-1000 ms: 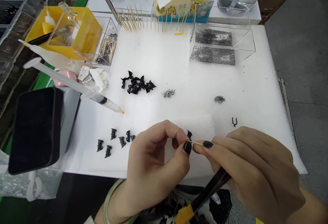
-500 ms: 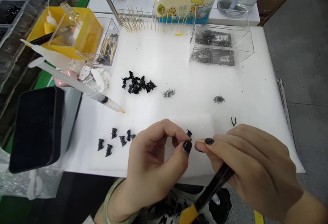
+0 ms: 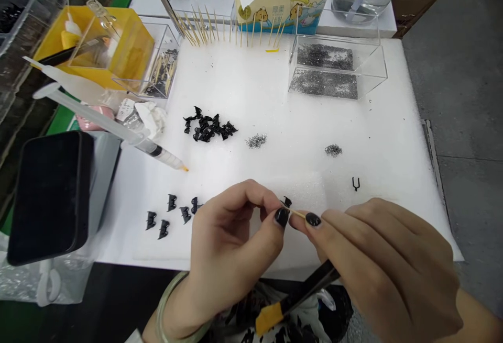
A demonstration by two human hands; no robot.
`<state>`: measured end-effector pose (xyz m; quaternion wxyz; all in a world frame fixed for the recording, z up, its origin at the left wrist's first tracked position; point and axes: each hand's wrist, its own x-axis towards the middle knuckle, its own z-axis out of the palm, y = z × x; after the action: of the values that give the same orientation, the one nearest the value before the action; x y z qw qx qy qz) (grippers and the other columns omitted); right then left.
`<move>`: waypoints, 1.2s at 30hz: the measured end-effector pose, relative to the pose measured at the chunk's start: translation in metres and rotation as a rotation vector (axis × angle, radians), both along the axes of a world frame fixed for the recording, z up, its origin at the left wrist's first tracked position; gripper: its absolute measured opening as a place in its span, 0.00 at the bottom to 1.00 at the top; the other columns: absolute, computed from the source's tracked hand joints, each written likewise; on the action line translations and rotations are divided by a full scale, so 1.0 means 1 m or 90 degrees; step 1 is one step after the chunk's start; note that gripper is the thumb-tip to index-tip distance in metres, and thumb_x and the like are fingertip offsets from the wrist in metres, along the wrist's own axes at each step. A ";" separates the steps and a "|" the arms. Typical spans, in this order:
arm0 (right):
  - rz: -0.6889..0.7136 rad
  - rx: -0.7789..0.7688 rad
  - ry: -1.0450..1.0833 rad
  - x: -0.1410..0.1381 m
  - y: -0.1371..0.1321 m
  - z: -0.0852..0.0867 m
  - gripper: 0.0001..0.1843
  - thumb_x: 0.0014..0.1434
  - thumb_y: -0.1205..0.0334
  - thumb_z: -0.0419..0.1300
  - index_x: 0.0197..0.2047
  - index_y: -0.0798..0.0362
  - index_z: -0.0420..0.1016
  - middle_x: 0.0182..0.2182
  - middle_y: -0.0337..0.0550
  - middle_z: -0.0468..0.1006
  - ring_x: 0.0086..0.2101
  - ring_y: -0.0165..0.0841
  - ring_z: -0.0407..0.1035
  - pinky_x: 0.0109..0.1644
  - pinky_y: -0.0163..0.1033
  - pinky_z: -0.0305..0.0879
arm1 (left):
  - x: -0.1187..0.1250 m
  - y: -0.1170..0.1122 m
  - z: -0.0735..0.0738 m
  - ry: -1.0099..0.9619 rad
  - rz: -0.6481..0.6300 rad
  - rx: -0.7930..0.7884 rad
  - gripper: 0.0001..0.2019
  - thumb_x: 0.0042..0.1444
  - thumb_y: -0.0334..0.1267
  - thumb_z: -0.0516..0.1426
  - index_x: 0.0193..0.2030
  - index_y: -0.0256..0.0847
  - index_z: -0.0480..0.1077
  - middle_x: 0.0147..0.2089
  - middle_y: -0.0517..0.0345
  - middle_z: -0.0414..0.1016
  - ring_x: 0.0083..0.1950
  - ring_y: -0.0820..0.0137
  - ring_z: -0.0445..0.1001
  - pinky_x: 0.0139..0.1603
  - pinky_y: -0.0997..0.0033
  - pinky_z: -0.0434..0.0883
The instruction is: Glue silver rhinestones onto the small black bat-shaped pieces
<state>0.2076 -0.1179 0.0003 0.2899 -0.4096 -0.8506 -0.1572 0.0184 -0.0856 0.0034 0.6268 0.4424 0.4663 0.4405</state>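
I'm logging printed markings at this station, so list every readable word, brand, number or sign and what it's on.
"厚柔": tissue pack, faint, my best reading.
Logo lettering above it, same pack: too small to read.
Print on the white label at left: too small and blurred.

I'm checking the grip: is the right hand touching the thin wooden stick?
Touching. The head view shows the right hand pinching the wooden stick, which points toward the left hand.

Seemingly a small-parts craft workshop: compartmented bin (image 3: 39,13), syringe (image 3: 100,119), white foam sheet (image 3: 251,97), heap of black bat-shaped pieces (image 3: 204,132).
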 end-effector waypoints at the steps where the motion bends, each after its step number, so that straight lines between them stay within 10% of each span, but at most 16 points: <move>1: -0.002 0.004 0.007 0.000 -0.001 0.000 0.05 0.67 0.69 0.69 0.46 0.57 0.81 0.29 0.43 0.86 0.31 0.36 0.75 0.28 0.44 0.69 | 0.000 0.000 0.000 0.001 0.004 0.000 0.09 0.61 0.25 0.64 0.33 0.44 0.79 0.30 0.62 0.77 0.32 0.74 0.74 0.36 0.80 0.75; 36: 0.049 -0.132 0.212 -0.001 0.020 0.002 0.08 0.74 0.72 0.60 0.39 0.59 0.75 0.22 0.38 0.75 0.22 0.28 0.61 0.26 0.39 0.59 | -0.006 0.000 -0.003 -0.008 -0.058 0.045 0.09 0.64 0.26 0.64 0.34 0.43 0.78 0.30 0.60 0.75 0.32 0.71 0.71 0.35 0.74 0.71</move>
<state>0.2064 -0.0976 0.0026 0.3887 -0.4249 -0.8175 0.0124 0.0122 -0.0858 0.0004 0.6331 0.4826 0.4255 0.4304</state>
